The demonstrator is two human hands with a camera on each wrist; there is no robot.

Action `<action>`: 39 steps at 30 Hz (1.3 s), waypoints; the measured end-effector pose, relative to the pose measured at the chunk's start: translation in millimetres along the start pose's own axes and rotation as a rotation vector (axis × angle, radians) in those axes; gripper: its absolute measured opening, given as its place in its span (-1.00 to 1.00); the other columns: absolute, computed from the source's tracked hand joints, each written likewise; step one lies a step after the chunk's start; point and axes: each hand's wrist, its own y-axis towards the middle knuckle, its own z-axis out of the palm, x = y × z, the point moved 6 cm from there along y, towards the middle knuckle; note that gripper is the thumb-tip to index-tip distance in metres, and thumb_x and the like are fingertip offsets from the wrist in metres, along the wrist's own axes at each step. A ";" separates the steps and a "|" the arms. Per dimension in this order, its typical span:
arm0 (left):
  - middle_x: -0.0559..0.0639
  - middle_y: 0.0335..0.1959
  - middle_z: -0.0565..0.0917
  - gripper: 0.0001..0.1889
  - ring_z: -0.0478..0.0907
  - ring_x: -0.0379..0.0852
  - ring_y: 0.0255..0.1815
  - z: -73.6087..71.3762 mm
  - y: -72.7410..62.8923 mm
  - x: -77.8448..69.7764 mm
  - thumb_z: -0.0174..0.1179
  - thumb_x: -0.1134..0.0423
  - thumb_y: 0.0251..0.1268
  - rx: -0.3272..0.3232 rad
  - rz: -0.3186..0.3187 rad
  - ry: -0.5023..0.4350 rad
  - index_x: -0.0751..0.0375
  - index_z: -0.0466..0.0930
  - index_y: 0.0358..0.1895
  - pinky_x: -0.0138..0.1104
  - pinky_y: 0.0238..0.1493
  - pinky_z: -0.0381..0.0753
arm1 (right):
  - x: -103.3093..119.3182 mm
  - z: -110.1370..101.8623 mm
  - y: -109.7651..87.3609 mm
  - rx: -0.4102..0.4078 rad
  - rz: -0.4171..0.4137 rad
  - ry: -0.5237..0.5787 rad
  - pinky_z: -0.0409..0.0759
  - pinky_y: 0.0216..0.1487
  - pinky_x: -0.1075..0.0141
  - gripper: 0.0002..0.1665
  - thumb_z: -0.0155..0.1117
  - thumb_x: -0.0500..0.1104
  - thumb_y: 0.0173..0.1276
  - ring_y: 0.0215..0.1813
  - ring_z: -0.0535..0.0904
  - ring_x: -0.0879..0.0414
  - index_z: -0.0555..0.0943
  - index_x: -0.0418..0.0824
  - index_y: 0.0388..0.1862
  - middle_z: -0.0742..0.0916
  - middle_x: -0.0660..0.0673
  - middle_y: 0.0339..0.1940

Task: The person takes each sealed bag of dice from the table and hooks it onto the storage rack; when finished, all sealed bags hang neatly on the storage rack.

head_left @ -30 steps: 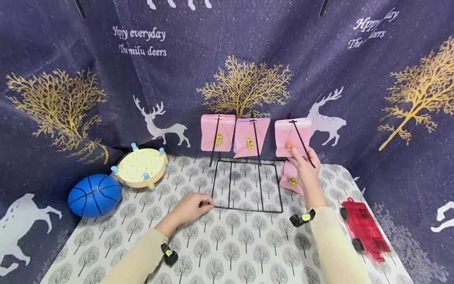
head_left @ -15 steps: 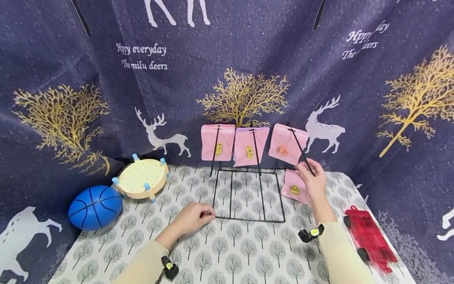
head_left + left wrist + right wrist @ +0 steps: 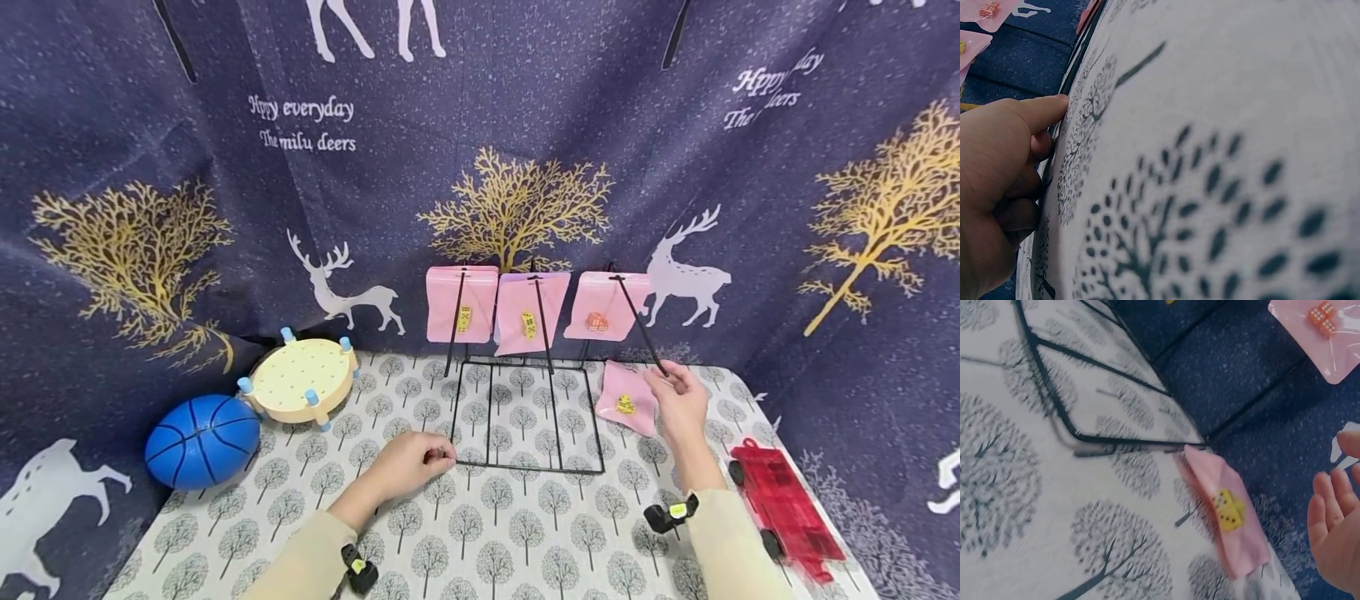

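Observation:
A black wire display rack (image 3: 525, 469) stands on the table with three slanted hooks. Pink bags with yellow dice hang on the left hook (image 3: 442, 287) and the middle hook (image 3: 517, 333). On the right hook hangs a pink bag with orange dice (image 3: 585, 287). My right hand (image 3: 684, 406) is by that hook's tip, fingers loosely bent, no bag in them. Another pink bag with yellow dice (image 3: 1250, 550) lies on the table beside the rack. My left hand (image 3: 412, 460) holds the rack's front left corner with curled fingers.
A blue ball (image 3: 201, 442) and a round cream pegged toy (image 3: 300, 379) with blue tips are at the left. A red toy vehicle (image 3: 783, 500) lies near the right table edge. A dark curtain (image 3: 375, 208) hangs behind the rack.
My right hand has let go of the orange-dice bag and moved right and down along the hook. The bag swung left, then settled straighter. My left hand stays at the rack's corner.

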 end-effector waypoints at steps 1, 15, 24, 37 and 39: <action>-0.42 -0.56 0.48 -0.96 0.36 -0.38 -0.57 0.0 -0.4 0.2 0.33 0.04 0.45 0.001 -0.002 -0.001 -0.20 0.75 -0.17 -0.38 -0.42 0.47 | -1.5 -1.7 -0.8 -0.003 -0.003 -0.040 0.62 -0.15 0.54 -0.63 0.47 -0.36 0.34 -0.19 0.66 0.31 0.62 -0.27 0.10 0.76 0.03 -0.22; -0.43 -0.57 0.48 -0.95 0.36 -0.39 -0.58 0.8 -3.9 0.5 0.32 0.01 0.45 -0.004 0.001 -0.003 -0.22 0.75 -0.18 -0.38 -0.44 0.46 | -28.9 -11.3 -12.8 0.052 0.033 -0.469 0.45 0.19 0.27 -0.23 0.52 -0.01 0.35 0.21 0.51 -0.07 0.48 -0.38 0.38 0.61 -0.37 0.26; -0.43 -0.56 0.48 -0.91 0.36 -0.39 -0.57 0.9 -2.8 1.0 0.30 -0.01 0.47 -0.018 0.013 -0.003 -0.19 0.75 -0.18 -0.39 -0.43 0.47 | -33.7 -6.6 -12.3 0.076 -0.010 -0.668 0.42 0.21 0.02 -0.01 0.60 0.08 0.23 0.15 0.52 -0.21 0.41 -0.43 0.45 0.61 -0.39 0.18; -0.42 -0.56 0.49 -0.95 0.37 -0.38 -0.56 -2.5 -1.1 -0.3 0.33 0.04 0.45 0.005 -0.011 0.006 -0.19 0.75 -0.16 -0.38 -0.42 0.47 | -34.4 0.7 -12.1 0.112 -0.033 -0.833 0.43 0.22 -0.20 0.11 0.60 0.16 0.18 0.21 0.51 -0.38 0.34 -0.43 0.49 0.59 -0.48 0.22; -0.42 -0.56 0.49 -0.96 0.37 -0.38 -0.57 -1.5 -1.3 -0.4 0.33 0.04 0.45 0.011 -0.012 0.002 -0.21 0.75 -0.16 -0.39 -0.43 0.47 | -34.5 -0.3 -14.1 0.111 -0.030 -0.835 0.44 0.19 -0.19 0.11 0.60 0.15 0.18 0.18 0.53 -0.37 0.34 -0.43 0.49 0.61 -0.48 0.19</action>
